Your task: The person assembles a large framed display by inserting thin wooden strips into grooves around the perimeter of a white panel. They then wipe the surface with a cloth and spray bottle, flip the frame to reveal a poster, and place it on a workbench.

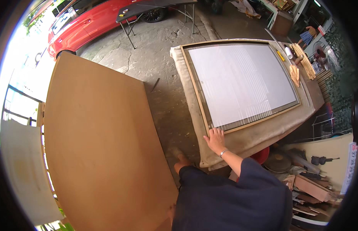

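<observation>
My right hand (215, 140), with a metal-banded watch or bracelet at the wrist, rests palm down on the near left corner of a wooden frame (240, 128). Its thumb stands apart and the fingers touch the wood. Inside the frame lies a pale, glossy panel (244, 82) with streaks of reflected light and a dark border. A cloth-covered table (259, 134) carries the frame. On the other side, my left hand (171, 213) shows only in part, at the edge of a large brown board (106, 146). My dark clothing hides most of its fingers.
Wood strips (303, 61), a yellow tool (280, 55) and a white bottle (288, 52) lie along the table's far right. Scrap wood (313, 188) and a red bucket (260, 155) stand low right. A folding table (159, 5) and red car (90, 23) are behind.
</observation>
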The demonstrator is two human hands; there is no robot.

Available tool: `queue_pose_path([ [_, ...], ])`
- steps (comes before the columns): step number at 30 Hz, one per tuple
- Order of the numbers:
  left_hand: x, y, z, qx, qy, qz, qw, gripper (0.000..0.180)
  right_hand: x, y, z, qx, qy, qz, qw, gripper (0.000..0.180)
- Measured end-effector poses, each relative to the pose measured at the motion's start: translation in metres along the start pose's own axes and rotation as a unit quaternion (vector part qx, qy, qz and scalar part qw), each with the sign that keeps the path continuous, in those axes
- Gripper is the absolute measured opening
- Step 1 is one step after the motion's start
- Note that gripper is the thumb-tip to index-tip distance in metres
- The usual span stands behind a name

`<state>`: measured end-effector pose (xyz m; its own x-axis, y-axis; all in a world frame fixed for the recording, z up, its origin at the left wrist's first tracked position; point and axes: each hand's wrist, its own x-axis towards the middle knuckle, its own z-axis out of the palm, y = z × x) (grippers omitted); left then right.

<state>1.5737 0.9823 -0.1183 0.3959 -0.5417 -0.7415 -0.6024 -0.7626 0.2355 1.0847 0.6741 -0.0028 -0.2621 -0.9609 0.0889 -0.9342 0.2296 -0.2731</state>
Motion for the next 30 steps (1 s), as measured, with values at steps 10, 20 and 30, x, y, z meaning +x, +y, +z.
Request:
queue_pose_path([
  [10,0.145,0.225,-0.155,-0.058,-0.105,0.056,0.991,0.048,0.139,-0.02,0.014,-0.043,0.036,0.233,0.971,0.033],
  [20,0.334,0.502,-0.276,-0.246,-0.055,0.087,0.964,0.034,0.444,-0.022,-0.004,0.162,0.107,0.265,0.944,0.023],
  [30,0.458,0.767,-0.281,0.148,-0.154,0.299,0.93,0.029,0.67,-0.029,0.013,0.29,0.227,0.291,0.883,0.028],
])
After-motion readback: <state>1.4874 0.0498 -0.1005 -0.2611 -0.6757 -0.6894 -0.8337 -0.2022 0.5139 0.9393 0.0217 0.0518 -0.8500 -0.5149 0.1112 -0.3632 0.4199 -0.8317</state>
